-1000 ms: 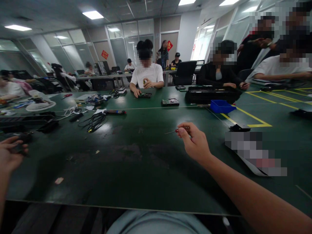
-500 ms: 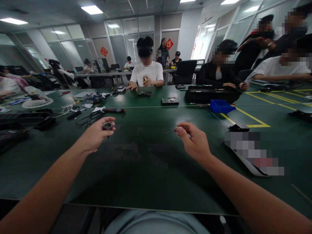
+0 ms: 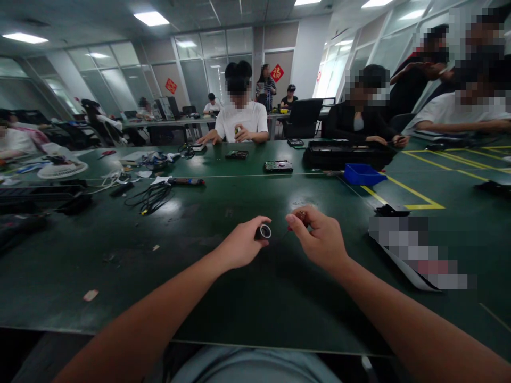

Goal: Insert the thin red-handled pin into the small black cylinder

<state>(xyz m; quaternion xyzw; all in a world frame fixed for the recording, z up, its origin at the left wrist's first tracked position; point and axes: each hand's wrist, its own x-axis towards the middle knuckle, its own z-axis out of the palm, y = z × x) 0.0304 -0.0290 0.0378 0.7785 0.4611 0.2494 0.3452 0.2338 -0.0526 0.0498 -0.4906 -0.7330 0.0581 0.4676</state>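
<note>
Pick-up appears complete, the left hand [image 3: 241, 242] closed around a dark cylindrical part [image 3: 262, 232] and the right hand [image 3: 322, 235], held apart, gripping a screwdriver [image 3: 301, 216] above the green table [image 3: 239, 319], tool-to-part contact (tip indistinct) apparently not yet made.

- You have two hands: your left hand [image 3: 241, 243] and your right hand [image 3: 323, 235]
- One dark cylinder [image 3: 263, 232] in your left
- One screwdriver [image 3: 302, 215] in your right
- One blue bin [image 3: 363, 174] ahead, to your right
- At least three drive-like units [image 3: 278, 166] across from you
- One white round grille [image 3: 63, 171] off to your left
- Two red diamond signs [image 3: 171, 85] facing you whole
</note>
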